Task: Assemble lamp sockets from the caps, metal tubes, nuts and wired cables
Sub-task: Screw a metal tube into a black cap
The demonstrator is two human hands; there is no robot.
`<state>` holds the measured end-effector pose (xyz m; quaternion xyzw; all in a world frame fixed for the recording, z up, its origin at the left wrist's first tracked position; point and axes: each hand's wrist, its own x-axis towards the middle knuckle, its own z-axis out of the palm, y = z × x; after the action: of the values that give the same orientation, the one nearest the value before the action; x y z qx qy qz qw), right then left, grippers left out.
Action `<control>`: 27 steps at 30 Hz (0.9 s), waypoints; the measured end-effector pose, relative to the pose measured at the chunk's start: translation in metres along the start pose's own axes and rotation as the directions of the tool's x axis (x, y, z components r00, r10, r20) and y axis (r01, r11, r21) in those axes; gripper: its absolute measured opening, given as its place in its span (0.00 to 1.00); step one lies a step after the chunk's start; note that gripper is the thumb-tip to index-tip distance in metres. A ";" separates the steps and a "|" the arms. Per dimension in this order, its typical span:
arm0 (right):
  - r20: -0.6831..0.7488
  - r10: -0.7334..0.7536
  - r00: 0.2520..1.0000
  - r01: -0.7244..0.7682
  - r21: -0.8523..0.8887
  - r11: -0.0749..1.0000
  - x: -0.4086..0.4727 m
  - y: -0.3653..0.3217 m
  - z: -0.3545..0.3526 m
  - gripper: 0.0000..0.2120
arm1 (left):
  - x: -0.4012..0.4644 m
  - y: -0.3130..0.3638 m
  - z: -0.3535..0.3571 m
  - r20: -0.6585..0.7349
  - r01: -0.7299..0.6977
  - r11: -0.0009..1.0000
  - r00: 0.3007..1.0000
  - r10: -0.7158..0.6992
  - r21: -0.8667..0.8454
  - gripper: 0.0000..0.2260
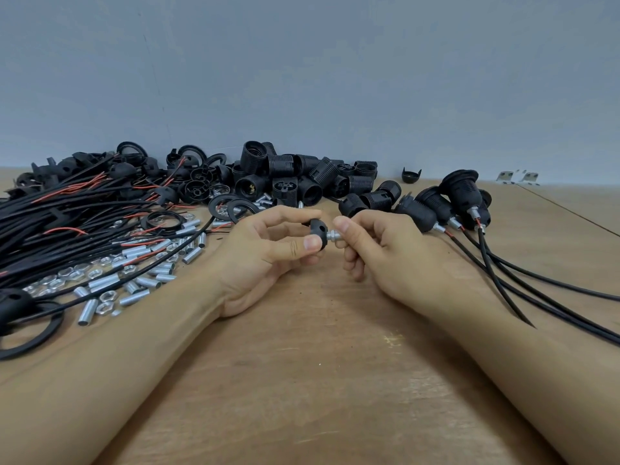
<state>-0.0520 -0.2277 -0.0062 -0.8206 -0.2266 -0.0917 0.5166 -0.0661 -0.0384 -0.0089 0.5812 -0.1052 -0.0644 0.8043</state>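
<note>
Head view: at the centre of the wooden desk (302, 380) both hands meet just above the surface. The left hand (265, 253) pinches a black domed cap (318, 233) between thumb and forefinger, its fingers (310, 244) curled round the cap's rim. A short metal tube (334, 235) sticks out of the cap toward three o'clock, and the right hand (379, 253) grips that tube, fingers clamped on it with the thumb on top; a nut on the tube cannot be told apart from it.

At nine o'clock from the hands lies a bundle of wired cables (67, 223), black with red leads. Loose tubes and nuts (134, 273) are scattered at eight o'clock, partly under the cables. At twelve o'clock sits a heap of black threaded socket bodies (302, 176), with black rings (231, 206) just beside it. At two o'clock lie assembled sockets (449, 203), their cables trailing toward four o'clock.
</note>
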 end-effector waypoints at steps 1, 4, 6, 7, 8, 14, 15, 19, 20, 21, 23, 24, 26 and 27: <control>-0.005 0.010 1.000 -0.010 0.001 1.000 0.000 -0.001 0.000 0.15 | 0.000 0.000 0.001 0.002 -0.002 1.000 1.000 0.002 0.009 0.18; -0.013 0.046 0.999 -0.047 -0.066 0.997 -0.002 -0.003 0.003 0.19 | -0.002 -0.001 0.003 -0.005 -0.010 0.999 1.000 0.011 0.038 0.20; -0.020 0.069 0.997 -0.071 -0.118 0.990 -0.003 -0.005 0.006 0.24 | -0.002 -0.001 0.004 -0.014 -0.014 0.998 1.000 0.015 0.054 0.19; -0.033 0.087 0.996 -0.090 -0.106 0.990 -0.003 -0.006 0.007 0.25 | -0.002 -0.002 0.005 -0.014 -0.017 0.998 1.000 0.018 0.057 0.19; -0.048 0.108 0.993 -0.111 -0.069 0.991 -0.003 -0.006 0.008 0.26 | -0.002 -0.002 0.006 -0.014 -0.019 0.998 1.000 0.020 0.054 0.18; -0.035 0.184 0.982 -0.179 0.124 0.976 -0.001 -0.007 0.008 0.34 | -0.002 -0.001 0.007 -0.070 -0.004 1.000 0.998 0.005 0.018 0.20; -0.024 0.195 0.980 -0.188 0.181 0.965 0.000 -0.006 0.006 0.34 | -0.001 -0.001 0.007 -0.080 -0.006 1.000 0.997 0.007 0.013 0.21; -0.024 0.119 0.993 -0.106 0.306 0.946 -0.001 -0.005 0.001 0.08 | 0.000 -0.001 0.006 -0.094 -0.015 1.000 0.995 0.014 -0.014 0.21; -0.047 0.106 0.993 -0.086 0.314 0.945 -0.001 -0.005 0.001 0.04 | 0.000 -0.001 0.006 -0.097 -0.017 1.000 0.995 0.016 -0.017 0.21; -0.064 0.095 0.993 -0.070 0.319 0.945 0.000 -0.004 0.001 0.02 | 0.000 -0.001 0.005 -0.101 -0.021 1.000 0.995 0.019 -0.019 0.21; -0.074 0.080 0.994 -0.057 0.267 0.962 0.000 -0.005 0.001 0.06 | 0.000 0.000 0.006 -0.104 -0.026 0.999 0.994 0.024 -0.019 0.22; -0.072 0.083 0.994 -0.067 0.204 0.977 -0.001 -0.006 0.003 0.10 | -0.001 -0.001 0.007 -0.102 -0.027 1.000 0.994 0.026 -0.012 0.22; -0.067 0.114 0.991 -0.107 0.088 0.990 -0.002 -0.008 0.005 0.21 | -0.002 -0.001 0.008 -0.091 -0.025 1.000 0.996 0.026 0.013 0.22; -0.069 0.135 0.989 -0.130 0.069 0.989 -0.003 -0.008 0.006 0.25 | -0.002 -0.001 0.008 -0.086 -0.023 1.000 0.996 0.025 0.019 0.22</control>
<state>-0.0585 -0.2205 -0.0033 -0.8129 -0.1555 -0.0799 0.5555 -0.0704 -0.0459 -0.0074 0.5895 -0.0780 -0.0284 0.8035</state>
